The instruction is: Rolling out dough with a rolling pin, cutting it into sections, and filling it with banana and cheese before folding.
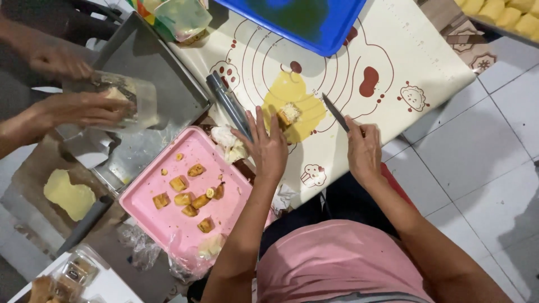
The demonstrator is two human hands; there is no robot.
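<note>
To our left a pink tray [168, 185] carries browned cut pieces [188, 197], with crumpled clear plastic [185, 261] at its near corner. Beyond it sits a dark metal tray [151, 62], and a grey rolling pin [229, 104] lies between that tray and our left hand [268, 147]. A blue tray [297, 22] overlaps the far edge of the patterned baking mat [404, 62], which is spread on the tiled floor [483, 168].

At the far left another person's two hands [67, 90] hold a clear plastic container [126, 101]; they are blurred, and its contents are hard to make out. A row of yellow rolls [505, 14] is cut off at the top right corner.

The yellow dough sheet [292, 106] lies flat on the mat with a small piece of filling [287, 115] on it. Our left fingers [259, 120] are spread, their tips just beside that piece at the sheet's near edge. Our right hand [364, 152] is closed around a knife [336, 112], its blade pointing toward the sheet's right edge.
</note>
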